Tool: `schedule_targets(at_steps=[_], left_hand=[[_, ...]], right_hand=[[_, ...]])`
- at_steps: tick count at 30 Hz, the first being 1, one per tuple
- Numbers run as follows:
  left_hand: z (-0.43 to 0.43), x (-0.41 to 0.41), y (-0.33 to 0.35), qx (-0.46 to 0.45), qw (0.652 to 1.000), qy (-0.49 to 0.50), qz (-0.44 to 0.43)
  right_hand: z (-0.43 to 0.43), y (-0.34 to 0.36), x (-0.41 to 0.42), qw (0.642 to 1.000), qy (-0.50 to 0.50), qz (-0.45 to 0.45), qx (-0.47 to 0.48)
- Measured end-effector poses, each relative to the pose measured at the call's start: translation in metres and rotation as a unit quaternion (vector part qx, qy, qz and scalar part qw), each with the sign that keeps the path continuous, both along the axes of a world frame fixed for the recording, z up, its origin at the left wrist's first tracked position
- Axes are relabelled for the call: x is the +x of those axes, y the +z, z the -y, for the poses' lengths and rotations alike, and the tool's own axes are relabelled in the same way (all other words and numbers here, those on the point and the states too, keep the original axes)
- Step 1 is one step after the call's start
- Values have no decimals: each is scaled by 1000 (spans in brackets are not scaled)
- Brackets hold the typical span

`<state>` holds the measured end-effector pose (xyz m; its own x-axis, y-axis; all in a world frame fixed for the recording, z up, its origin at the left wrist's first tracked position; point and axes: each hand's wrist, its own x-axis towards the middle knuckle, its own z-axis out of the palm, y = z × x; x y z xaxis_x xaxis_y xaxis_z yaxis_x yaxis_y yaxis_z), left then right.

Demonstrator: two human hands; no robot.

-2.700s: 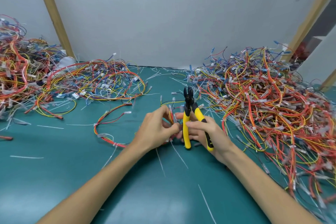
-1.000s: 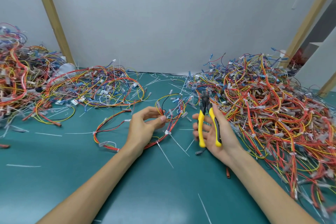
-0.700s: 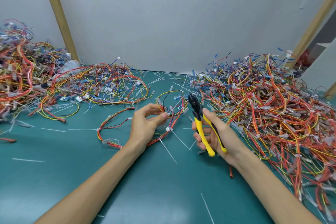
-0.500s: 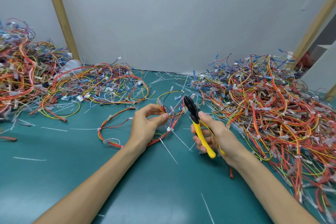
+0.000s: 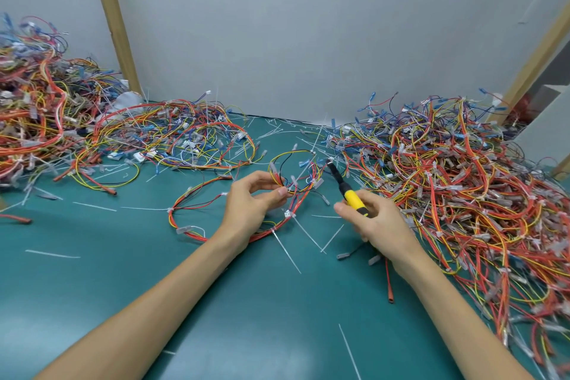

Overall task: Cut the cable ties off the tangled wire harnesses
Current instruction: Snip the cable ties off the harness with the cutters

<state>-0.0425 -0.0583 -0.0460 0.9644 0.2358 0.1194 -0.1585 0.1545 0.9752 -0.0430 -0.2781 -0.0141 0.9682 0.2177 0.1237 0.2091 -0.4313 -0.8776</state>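
Pinches wire harness (image 5: pixel 296 187) in left hand (image 5: pixel 249 210), grips yellow-handled cutters (image 5: pixel 354 200) in right hand (image 5: pixel 381 227); between two left piles (image 5: pixel 172 136), one right pile (image 5: pixel 462 194).

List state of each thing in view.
Left hand: pinches harness loop.
Right hand: grips cutters.
Cutters: tip near loop, open or shut unclear.
Cable tie: uncut, on harness.
Right pile: tangled heap.
Offcuts: loose on mat.
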Motion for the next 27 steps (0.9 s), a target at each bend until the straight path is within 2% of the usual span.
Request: schedule_targets(at_steps=[2,6,10,15,27], left_hand=[[0,0,-1,-7,1000,-1,-1],[0,0,-1,5,1000,3,-1],[1,0,-1,18,1000,4,5],[1,-1,-1,37,999,-5,10],[1,-3,0,122,992,-10,28]], right_hand=[[0,-4,1,994,-36,51,-90],[-6,-9,-6,960,-71,134,-235],[-12,-14,-10,930,-76,164,-320],[-14,-20,-10,912,-91,200,-347],[-19,-25,-11,910,-108,195,-350]])
